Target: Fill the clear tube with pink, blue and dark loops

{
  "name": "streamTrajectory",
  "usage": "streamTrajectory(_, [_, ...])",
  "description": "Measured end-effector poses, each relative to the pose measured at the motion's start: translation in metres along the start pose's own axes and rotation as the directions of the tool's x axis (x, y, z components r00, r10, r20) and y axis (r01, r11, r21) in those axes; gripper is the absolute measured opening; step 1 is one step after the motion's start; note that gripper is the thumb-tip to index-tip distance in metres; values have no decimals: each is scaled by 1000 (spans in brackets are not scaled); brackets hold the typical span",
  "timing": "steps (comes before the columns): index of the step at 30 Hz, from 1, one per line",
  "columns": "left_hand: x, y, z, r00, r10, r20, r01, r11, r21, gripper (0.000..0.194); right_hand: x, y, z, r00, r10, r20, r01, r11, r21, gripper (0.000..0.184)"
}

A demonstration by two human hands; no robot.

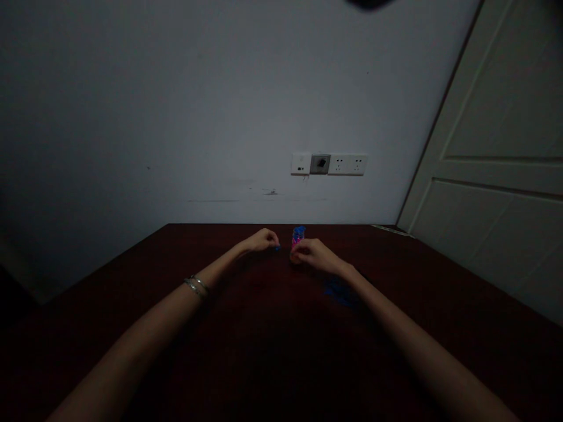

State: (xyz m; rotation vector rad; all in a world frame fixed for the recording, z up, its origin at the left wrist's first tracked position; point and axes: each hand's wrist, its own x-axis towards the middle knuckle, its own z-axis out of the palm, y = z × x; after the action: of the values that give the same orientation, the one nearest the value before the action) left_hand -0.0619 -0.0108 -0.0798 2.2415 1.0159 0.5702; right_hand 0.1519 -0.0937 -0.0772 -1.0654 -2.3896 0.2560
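Observation:
A small clear jar [298,234] stands upright on the dark red-brown table. Bright blue material shows at its mouth, with pink and orange layers lower down. My right hand [317,254] reaches in from the right, its fingers closed against the jar's lower part and hiding some of it. To the left of the jar, my left hand [263,239] is held in a pinch, apart from the jar. At those fingertips shows a tiny blue piece [277,248], too small to make out its kind. Metal bangles [196,286] circle my left forearm.
A loose heap of blue bits [339,291] lies on the table [259,340] beside my right forearm, partly hidden by it. Behind the table rises a pale wall with a row of sockets [347,164]. A white panelled door [492,170] stands at the right.

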Motion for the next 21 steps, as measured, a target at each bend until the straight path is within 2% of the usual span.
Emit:
streamTrajectory(3, [11,20,-11,982,47,-181,-54,998,-36,19,9,8,-26,977,62,-203,-30,987,158,20])
streamTrajectory(6, [23,39,-11,950,89,-299,-95,995,-6,21,20,15,-46,949,113,-293,-64,983,173,19])
streamTrajectory(12, [44,59,1,950,129,-285,-130,991,15,27,37,22,-57,958,88,-272,-62,992,106,18])
streamTrajectory(16, [49,59,3,963,116,-244,-109,993,42,24,39,24,-56,956,113,-269,-88,991,101,19])
streamTrajectory(21, [46,59,2,963,67,-263,-58,997,42,26,41,25,-55,960,97,-262,-75,993,92,19])
